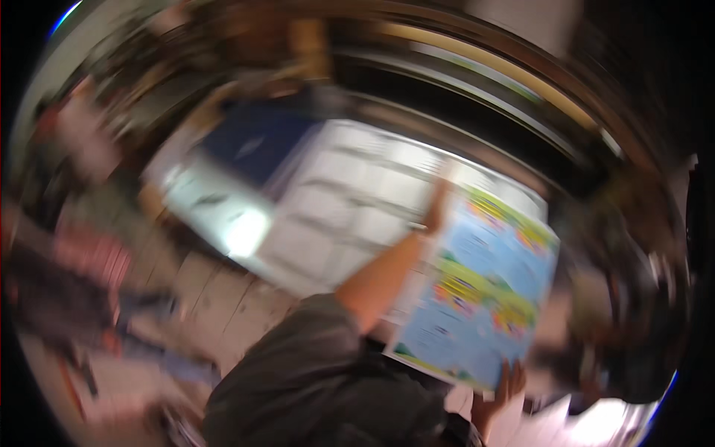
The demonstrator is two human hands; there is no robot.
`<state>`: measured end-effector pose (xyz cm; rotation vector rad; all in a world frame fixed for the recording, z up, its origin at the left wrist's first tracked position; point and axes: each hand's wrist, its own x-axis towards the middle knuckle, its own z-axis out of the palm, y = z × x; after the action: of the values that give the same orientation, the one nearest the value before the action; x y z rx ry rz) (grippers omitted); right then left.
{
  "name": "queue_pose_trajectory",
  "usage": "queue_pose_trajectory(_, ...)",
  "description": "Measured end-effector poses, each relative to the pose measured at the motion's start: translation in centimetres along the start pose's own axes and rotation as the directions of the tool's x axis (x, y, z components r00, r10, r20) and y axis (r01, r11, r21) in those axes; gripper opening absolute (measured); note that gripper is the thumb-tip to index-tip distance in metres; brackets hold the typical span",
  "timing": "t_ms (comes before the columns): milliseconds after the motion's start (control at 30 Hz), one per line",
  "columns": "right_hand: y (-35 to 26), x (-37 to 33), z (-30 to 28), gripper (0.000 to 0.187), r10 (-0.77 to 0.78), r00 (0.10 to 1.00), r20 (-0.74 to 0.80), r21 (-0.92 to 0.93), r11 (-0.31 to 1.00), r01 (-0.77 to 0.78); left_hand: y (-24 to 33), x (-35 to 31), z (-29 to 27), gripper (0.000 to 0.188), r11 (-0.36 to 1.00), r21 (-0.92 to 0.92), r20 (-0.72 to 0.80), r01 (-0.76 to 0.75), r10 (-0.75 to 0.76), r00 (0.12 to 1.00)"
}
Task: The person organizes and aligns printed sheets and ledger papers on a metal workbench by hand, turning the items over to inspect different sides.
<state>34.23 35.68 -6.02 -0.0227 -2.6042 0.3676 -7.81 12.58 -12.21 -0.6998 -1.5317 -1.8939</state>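
Right of centre, tilted and up off the surface, sits a big colourful sheet (484, 290), pale blue with yellow, green and red patches, and both hands are on it! Left hand (439, 208) is up at the sheet's upper left edge, the bare forearm stretching up to it from a grey sleeve (313, 372) that fills the lower middle; the fingers are closed onto that edge, though the blur hides the exact pinch. Right hand (503, 387) is down at the bottom corner, fingers curled up over the lower edge, gripping it from beneath. So the sheet is held between the two hands, slanting from upper left down to lower right. Just behind it, touching or overlapping, lies a large white board (335, 208) marked out in a grid of pale rectangles, and beyond that, further up and left, a dark blue panel (257, 141). Pale planked floor (216, 290) shows below the board. Everything is smeared by motion; the edges of the view are dark and unreadable
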Motion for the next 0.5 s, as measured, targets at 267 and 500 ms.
queue_pose_trajectory(267, 1.5, -0.1, -0.8, 0.052, -0.375, 0.873, -0.311, -0.181, 0.925, 0.333, 8.3, 1.7, 2.7, 0.112, 0.87, 0.343, 0.202, 0.353, -0.435, 0.877)
queue_pose_trajectory(500, -0.4, 0.0, -3.3, 0.083, -0.018, 0.983, 0.181, -0.056, 0.998, 0.029, 2.4, 0.9, 3.0, 0.091, 0.886, 0.397, 0.127, 0.241, -0.313, 0.941)
